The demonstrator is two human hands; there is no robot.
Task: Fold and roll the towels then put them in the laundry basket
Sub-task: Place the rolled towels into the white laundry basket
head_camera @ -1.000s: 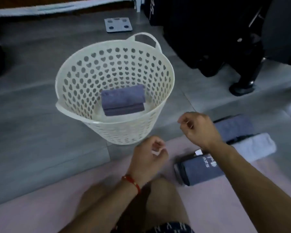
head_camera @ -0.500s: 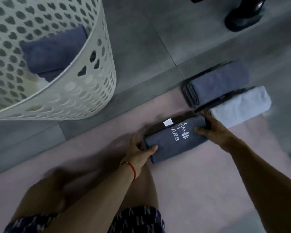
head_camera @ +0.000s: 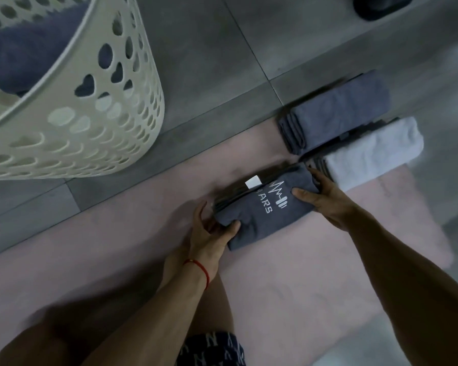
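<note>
Hands clasping rolled dark towel (head_camera: 262,210), left hand (head_camera: 209,231) near end, right hand (head_camera: 320,191) far end; lift level, squeezing both ends toward laundry basket (head_camera: 95,122) at left.

The dark grey rolled towel (head_camera: 265,210) on the pink mat carries white stitched lettering that reads "ARS"; a letter before it is partly hidden in a fold, so the whole word cannot be told. Just beside the letters, on the far side, stands a white zigzag line like a pulse trace, ending in three short bars. A small white tag (head_camera: 253,182) sticks out at the towel's far edge, with nothing legible on it. The dark shorts (head_camera: 212,350) at the near edge bear a repeated pale "N" pattern, blurred.
</note>
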